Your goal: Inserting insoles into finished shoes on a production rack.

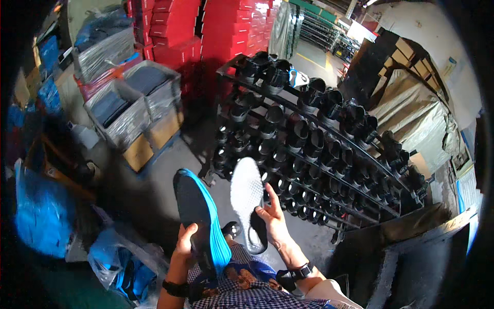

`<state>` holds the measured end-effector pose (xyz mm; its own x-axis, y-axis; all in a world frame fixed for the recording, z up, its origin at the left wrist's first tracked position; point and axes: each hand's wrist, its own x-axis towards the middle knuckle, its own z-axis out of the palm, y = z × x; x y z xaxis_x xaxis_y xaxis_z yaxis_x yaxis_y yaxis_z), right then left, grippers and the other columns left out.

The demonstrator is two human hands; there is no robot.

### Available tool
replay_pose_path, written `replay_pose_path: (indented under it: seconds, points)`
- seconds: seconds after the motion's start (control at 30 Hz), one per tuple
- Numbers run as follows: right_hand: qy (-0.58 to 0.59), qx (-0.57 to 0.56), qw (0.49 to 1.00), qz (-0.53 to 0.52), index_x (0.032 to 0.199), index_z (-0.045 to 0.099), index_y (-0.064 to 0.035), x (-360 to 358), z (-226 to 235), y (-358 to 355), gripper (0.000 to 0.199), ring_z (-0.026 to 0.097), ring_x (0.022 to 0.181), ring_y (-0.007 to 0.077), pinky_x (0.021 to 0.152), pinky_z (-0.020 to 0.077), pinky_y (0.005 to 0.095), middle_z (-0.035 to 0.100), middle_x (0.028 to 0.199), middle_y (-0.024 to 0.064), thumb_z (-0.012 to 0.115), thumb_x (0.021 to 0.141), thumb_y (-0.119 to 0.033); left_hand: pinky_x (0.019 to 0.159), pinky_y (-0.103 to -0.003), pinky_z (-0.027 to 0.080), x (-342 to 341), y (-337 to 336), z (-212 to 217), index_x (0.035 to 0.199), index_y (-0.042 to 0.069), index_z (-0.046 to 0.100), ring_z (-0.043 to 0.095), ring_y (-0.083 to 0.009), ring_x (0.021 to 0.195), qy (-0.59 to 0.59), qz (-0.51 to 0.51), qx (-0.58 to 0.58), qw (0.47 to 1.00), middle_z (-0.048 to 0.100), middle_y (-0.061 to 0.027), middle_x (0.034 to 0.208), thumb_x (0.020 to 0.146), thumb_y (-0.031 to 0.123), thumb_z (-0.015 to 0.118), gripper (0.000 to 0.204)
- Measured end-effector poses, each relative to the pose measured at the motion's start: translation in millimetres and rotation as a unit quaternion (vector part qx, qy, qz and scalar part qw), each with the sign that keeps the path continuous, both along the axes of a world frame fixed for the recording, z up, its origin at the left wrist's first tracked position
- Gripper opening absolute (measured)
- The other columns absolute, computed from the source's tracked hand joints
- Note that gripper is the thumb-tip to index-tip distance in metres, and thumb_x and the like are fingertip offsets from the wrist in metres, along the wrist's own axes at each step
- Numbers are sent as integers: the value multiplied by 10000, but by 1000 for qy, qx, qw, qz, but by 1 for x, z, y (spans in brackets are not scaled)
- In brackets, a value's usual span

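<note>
In my left hand [185, 240] is a stack of shoe insoles [197, 212], black on the top face with bright blue edges. The thumb presses on the black face and the other fingers are hidden behind the stack. My right hand [276, 221] grips a single insole [246, 186] by its right edge, thumb and fingers pinching it. That insole shows a pale, textured face with a dark heel area. Both are held upright, toes pointing away from me, side by side with a gap between them.
A rack [334, 129] with several tiers of black shoes stands ahead to the right. Red boxes [175, 31] are piled at the back. Plastic-wrapped bins [123, 118] of dark flat pieces stand at left. A clear bag [123, 257] with blue items lies near my left arm.
</note>
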<state>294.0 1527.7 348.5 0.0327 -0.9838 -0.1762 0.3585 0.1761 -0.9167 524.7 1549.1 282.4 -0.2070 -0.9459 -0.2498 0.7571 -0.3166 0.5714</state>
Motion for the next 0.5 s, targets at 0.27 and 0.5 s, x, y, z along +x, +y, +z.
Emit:
replay_pose_path:
  seconds: [0.27,0.5]
  points:
    - [400,-197,893,60,1302,324,-106,-38,-17,-98,566,463,1120,306,908,397,327,448,1220,165,511,785,28,803,-284,423,-57,-134,41,1158,-14,462,526,-159,946,-172,-220,-61,958,550,-78,1056,714,247,628,541]
    - [601,-134,773,155,1304,253,-30,-55,13,-170,884,452,1060,391,848,448,403,305,1250,206,713,583,-257,808,-295,422,-85,-209,33,1136,-28,464,529,-176,946,-121,-232,-43,964,554,-93,1036,723,289,614,542]
